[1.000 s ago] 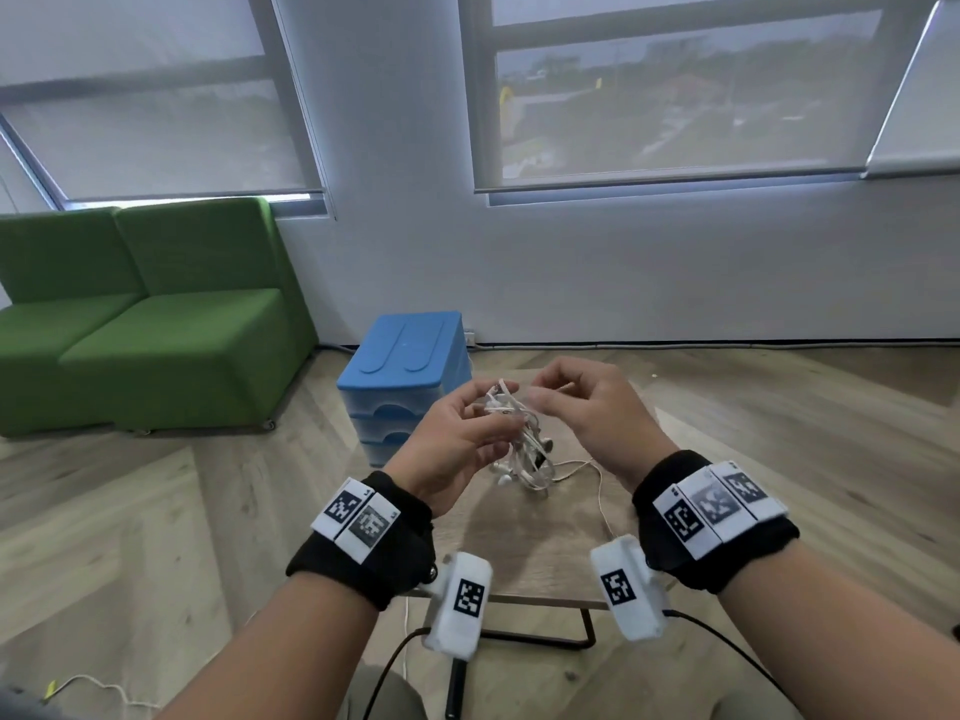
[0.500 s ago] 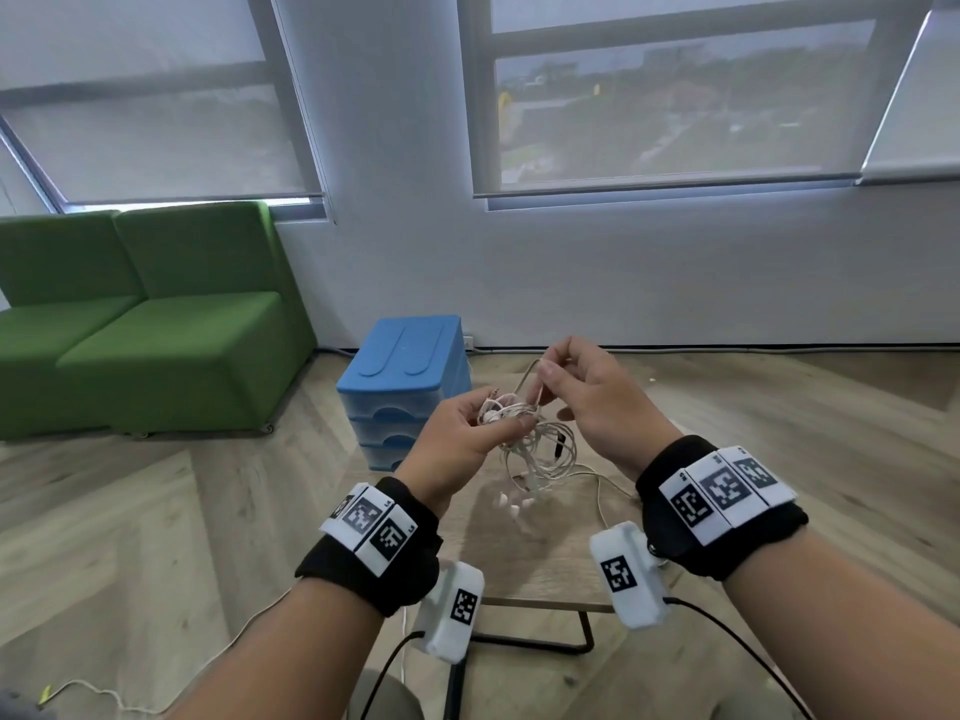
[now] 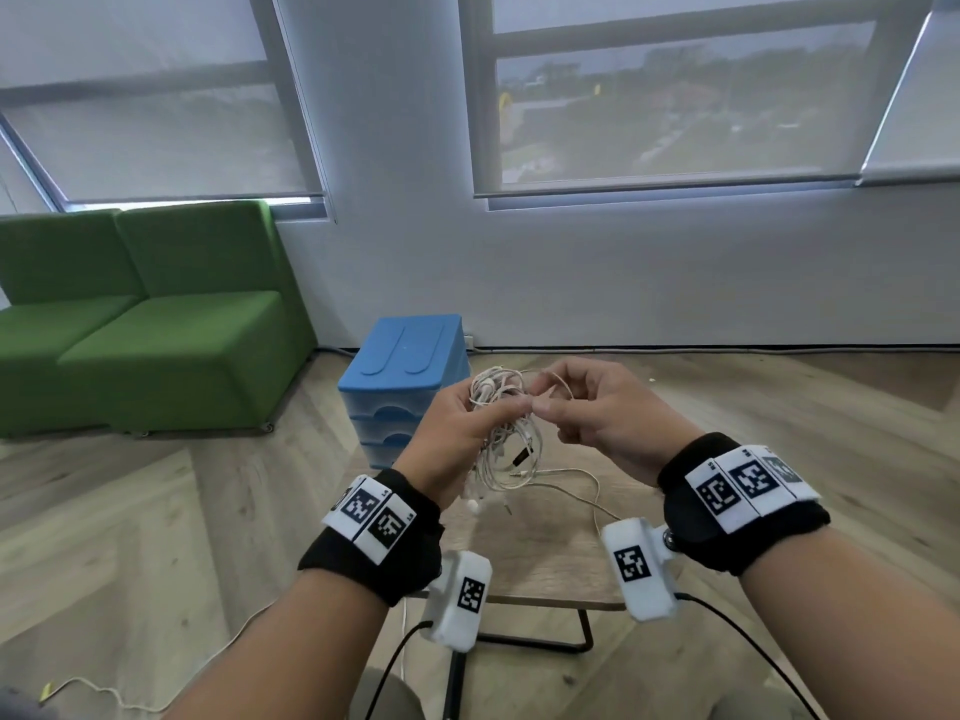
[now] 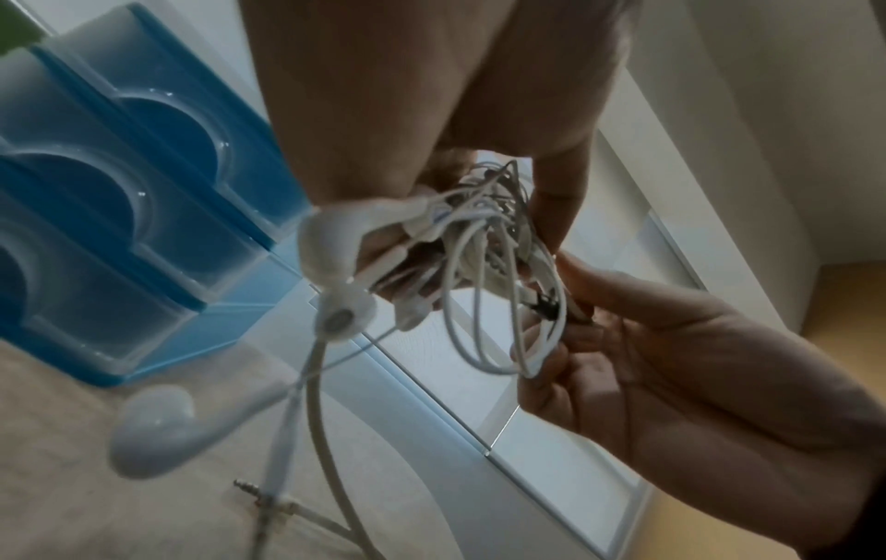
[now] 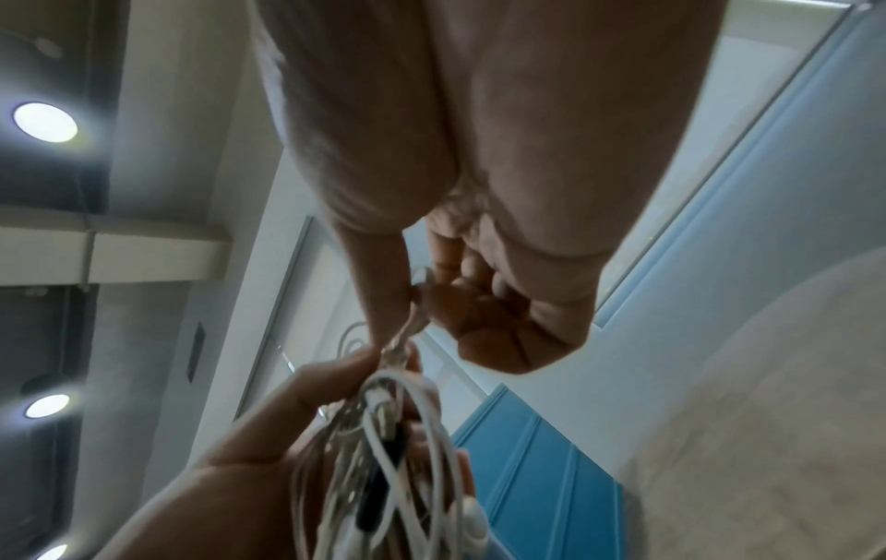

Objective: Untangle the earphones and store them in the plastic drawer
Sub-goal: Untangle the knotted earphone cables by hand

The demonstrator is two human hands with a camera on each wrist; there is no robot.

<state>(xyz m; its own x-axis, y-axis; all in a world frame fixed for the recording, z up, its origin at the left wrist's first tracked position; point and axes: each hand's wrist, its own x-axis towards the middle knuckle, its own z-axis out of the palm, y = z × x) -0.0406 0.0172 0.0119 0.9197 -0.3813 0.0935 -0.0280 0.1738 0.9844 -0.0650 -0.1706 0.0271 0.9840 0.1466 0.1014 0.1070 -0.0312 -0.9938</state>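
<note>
Here the left hand (image 3: 457, 433) grips a tangled bundle of white earphones (image 3: 501, 423), fingers curled round it, above a small wooden table (image 3: 545, 553). The right hand (image 3: 597, 413) pinches one strand of the cord between thumb and forefinger, just beside the left thumb. Loops and earbuds hang below the left hand, and a loose cord trails onto the table. The blue plastic drawer unit (image 3: 405, 371) stands behind the hands, its drawers closed.

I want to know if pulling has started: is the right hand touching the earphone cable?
Touching. The right wrist view shows the right hand pinching a strand of the earphones between thumb and fingers, just above the bundle.
</note>
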